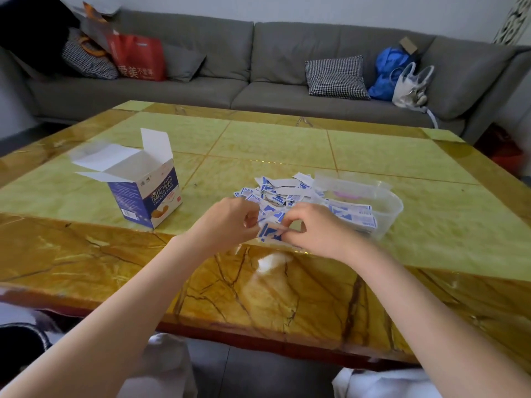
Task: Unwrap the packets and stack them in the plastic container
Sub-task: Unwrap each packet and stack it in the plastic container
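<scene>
**Both hands on one packet, container just to the right**

Both hands met over the near part of the counter (287, 145), w/ one blue-and-white packet (270, 232) held between them. Left hand (227, 219) pinched its left end, fingers pressed together on the wrapper edge; right hand (313, 228) pinched the right end, thumb and forefinger closed on it. The packet's long axis ran roughly left-to-right, hand to hand, so my read is a peel or pull-apart was under way. Whether the wrapper had opened yet: can't tell, too blurred.

Just beyond the hands lay a loose pile of packets and wrapper scraps (275, 191), spread on the counter. The clear plastic container (385, 208) sat immediately right of the pile, touching or nearly so, w/ a few flat strips (353, 215) already lying inside it. Right hand was the nearer one to the container; the drop-off prob. falls to it, a short move right and slightly away from the person.

The open cardboard box (146, 193) stood well apart on the left, flaps up, nearer the left hand. Its contents weren't visible.

Judging by the pile size, the task was partway along, w/ plenty left.
</scene>
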Motion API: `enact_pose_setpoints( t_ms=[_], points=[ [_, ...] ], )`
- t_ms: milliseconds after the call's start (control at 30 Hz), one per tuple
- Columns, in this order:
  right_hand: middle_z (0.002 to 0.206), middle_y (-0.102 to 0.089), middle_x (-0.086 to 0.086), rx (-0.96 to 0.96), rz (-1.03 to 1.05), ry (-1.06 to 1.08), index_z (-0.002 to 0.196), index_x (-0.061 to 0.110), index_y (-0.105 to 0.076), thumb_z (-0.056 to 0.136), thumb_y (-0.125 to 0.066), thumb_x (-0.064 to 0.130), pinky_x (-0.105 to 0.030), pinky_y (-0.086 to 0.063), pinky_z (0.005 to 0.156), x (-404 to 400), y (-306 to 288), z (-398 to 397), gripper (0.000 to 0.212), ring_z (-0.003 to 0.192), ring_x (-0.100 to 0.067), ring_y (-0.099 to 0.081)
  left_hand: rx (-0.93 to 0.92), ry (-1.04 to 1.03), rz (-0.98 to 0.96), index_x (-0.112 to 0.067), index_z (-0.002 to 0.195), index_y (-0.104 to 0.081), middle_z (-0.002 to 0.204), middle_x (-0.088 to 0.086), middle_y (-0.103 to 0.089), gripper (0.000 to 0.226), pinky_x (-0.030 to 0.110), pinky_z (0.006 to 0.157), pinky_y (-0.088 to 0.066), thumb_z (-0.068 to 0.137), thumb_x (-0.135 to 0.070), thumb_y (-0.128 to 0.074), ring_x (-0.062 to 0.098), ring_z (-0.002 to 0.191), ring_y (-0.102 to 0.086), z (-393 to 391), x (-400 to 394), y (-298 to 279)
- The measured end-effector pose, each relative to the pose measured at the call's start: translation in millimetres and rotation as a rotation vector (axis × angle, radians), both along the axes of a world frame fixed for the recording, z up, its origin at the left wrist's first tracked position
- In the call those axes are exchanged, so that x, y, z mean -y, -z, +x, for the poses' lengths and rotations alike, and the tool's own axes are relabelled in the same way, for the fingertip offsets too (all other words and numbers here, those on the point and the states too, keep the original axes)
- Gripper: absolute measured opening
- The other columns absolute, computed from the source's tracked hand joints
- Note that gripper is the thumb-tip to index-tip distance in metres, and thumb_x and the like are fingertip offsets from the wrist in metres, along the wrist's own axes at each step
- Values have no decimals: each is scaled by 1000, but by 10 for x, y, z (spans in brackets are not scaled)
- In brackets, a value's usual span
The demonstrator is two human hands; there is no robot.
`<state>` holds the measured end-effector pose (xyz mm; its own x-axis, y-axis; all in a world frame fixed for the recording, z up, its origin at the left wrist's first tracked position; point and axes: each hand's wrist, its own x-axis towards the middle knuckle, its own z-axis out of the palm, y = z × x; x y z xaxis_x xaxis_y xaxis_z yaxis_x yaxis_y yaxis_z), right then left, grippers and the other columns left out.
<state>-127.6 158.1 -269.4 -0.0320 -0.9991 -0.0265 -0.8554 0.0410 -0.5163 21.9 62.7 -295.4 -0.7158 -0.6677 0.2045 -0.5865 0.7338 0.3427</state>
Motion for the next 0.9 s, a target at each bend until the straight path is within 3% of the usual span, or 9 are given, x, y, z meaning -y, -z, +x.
enact_pose_setpoints(
  t_ms=[100, 167, 233, 300, 400, 533, 700, 800, 900],
  points=[
    [69, -50, 12, 293, -24, 112, 73, 23, -58, 87, -60, 19, -19, -33, 52, 52, -10, 36, 14, 55, -6, -46, -60, -9, 93, -25, 65, -49, 74, -12, -46, 24, 12, 56, -33, 76, -22, -70, 1, 63, -45, 106, 8, -29],
    [55, -48, 4, 542, 31, 214, 82, 15, -60, 90, -56, 14, -16, -29, 42, 57, -22, 87, 9, 41, -5, -41, -175, -27, 177, -19, 73, -59, 79, -7, -55, 12, 12, 63, -40, 77, -16, -70, 4, 69, -51, 149, 8, -60],
    [56, -48, 5, 615, 12, 254, 86, 14, -60, 92, -54, 14, -13, -27, 41, 79, -34, 140, 8, 42, -2, -39, -256, -46, 197, -19, 76, -60, 76, -8, -60, 13, 8, 64, -43, 80, -7, -65, 4, 71, -56, 189, 33, -78],
    [82, -53, 10, 395, -143, 205, 86, 18, -56, 92, -54, 17, -15, -31, 51, 111, -47, 150, 6, 53, 1, -38, -261, -42, 180, -19, 78, -56, 74, -10, -59, 16, 4, 62, -42, 81, -4, -62, -1, 69, -55, 211, 49, -103],
    [126, -45, 10, -146, -331, -12, 86, 15, -51, 92, -52, 18, -28, -42, 63, 121, -90, 163, 7, 62, -4, -48, -136, 22, 84, -13, 87, -51, 73, -11, -52, 13, 6, 58, -39, 83, -7, -61, 5, 65, -49, 198, 35, -157],
    [102, -57, -1, -319, -211, -101, 100, 13, -52, 94, -45, 13, -34, -45, 67, 125, 24, 215, 9, 88, -24, -58, -138, 103, 45, -5, 99, -55, 86, -4, -57, 17, 5, 63, -37, 83, -3, -59, 13, 78, -51, 132, 6, -178],
    [79, -57, -2, -525, -253, -30, 115, 19, -38, 89, -39, -4, -26, -29, 43, 58, 64, 44, 34, 62, -21, -53, 54, 71, -105, -18, 133, -44, 136, -5, -49, 48, 16, 98, -26, 89, 1, -46, 19, 123, -41, -2, 90, -27],
    [82, -58, -1, -543, -120, -95, 104, 18, -50, 91, -39, -1, -21, -32, 44, -49, 94, 6, 26, 64, -16, -54, 220, 81, -93, -28, 139, -35, 139, -11, -46, 55, 29, 103, -35, 90, -9, -50, 18, 122, -35, -75, 102, 91],
    [94, -64, -2, -492, -55, -110, 97, 18, -58, 94, -42, 8, -20, -41, 50, -79, 151, -36, 18, 73, -16, -61, 343, 72, -112, -28, 134, -42, 131, -8, -48, 46, 30, 99, -37, 90, -21, -54, 18, 115, -35, -142, 101, 96]
  ],
)
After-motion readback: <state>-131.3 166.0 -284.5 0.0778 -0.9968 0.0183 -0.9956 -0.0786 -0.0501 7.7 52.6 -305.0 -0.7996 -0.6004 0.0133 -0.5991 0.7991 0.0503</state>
